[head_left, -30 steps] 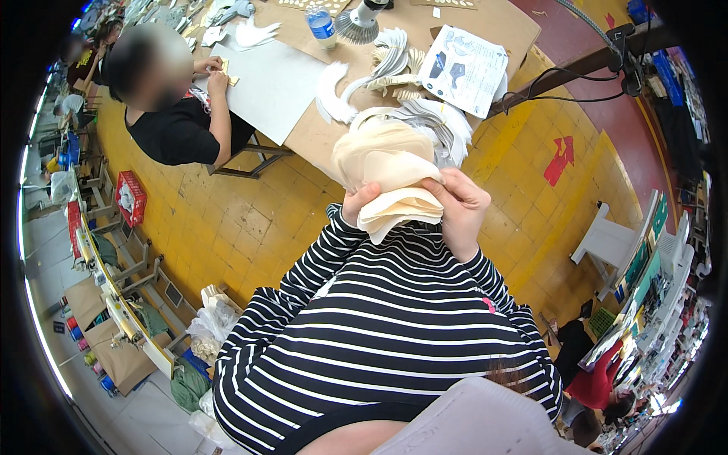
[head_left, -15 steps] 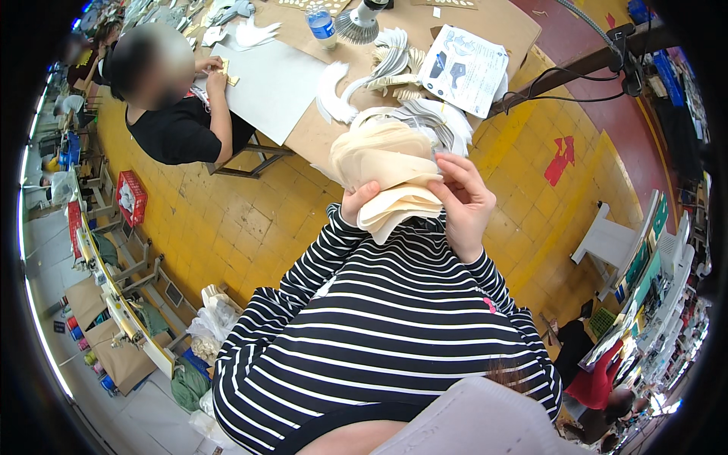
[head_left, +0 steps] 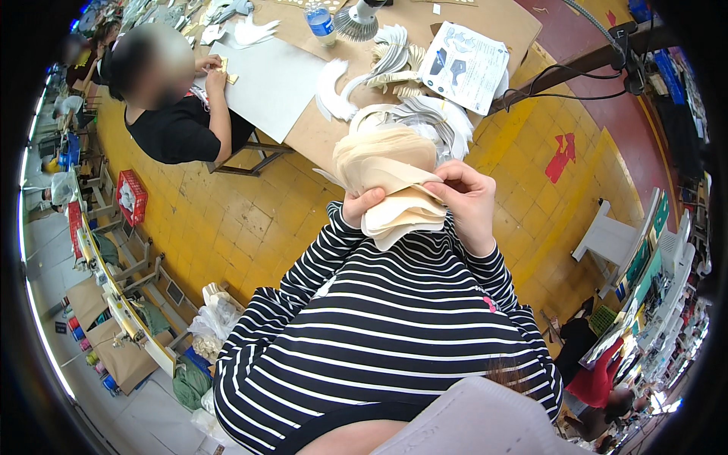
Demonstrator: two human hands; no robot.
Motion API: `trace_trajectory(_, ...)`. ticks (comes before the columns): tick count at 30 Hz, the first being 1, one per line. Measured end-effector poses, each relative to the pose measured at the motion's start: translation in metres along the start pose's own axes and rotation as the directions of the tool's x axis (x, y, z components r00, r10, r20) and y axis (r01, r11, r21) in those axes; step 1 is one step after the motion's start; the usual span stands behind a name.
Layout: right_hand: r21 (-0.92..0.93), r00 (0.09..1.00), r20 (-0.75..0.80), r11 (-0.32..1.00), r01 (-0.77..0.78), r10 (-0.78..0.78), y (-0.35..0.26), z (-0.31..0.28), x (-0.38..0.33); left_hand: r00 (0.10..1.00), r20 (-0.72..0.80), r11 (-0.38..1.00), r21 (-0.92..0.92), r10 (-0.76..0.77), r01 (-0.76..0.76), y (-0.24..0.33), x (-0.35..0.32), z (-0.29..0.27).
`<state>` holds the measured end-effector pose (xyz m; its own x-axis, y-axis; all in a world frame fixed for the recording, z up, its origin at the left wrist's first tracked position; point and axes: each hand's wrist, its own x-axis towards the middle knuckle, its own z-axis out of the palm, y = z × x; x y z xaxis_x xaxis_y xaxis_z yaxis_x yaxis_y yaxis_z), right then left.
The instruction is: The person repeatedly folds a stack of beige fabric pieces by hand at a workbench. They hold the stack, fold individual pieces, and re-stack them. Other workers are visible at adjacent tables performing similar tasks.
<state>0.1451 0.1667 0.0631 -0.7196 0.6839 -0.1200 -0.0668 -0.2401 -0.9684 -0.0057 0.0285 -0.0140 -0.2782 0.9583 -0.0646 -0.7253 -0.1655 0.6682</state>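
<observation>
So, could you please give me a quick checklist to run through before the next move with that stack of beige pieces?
1. Left hand grips the stack of beige pieces from below: ok.
2. Right hand pinches the stack's right edge: ok.
3. Only one piece pinched: cannot tell.
4. Stack held clear of the table: ok.
5. Edges aligned: not ok, the pieces fan out.
6. Co-worker's hands apart from the stack: ok.
</observation>
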Motion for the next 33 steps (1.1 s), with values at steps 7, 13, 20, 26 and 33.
trace_trajectory(7,-0.083,0.988,-0.128,0.993,0.08,-0.09,-0.006,0.01,-0.007,1.0,0.027,0.995,-0.103,0.002,0.001,-0.01,-0.003,-0.009)
trace_trajectory(13,-0.295,0.966,-0.072,0.931,0.217,-0.248,0.004,0.005,-0.011,0.995,-0.024,0.974,-0.204,-0.101,0.094,0.003,-0.003,0.013)
trace_trajectory(20,-0.254,0.821,0.254,0.783,0.567,-0.512,0.003,-0.005,0.0,0.983,-0.139,0.944,-0.322,-0.118,0.068,0.005,-0.004,0.016)
trace_trajectory(26,0.03,0.968,0.088,0.972,0.233,-0.235,0.006,0.006,-0.01,0.979,-0.095,0.949,-0.28,-0.179,0.147,0.008,0.004,0.019)
trace_trajectory(33,-0.021,0.997,0.033,0.997,0.073,-0.072,0.011,0.002,-0.002,0.986,-0.126,0.989,-0.113,-0.11,0.096,0.0,-0.001,-0.002)
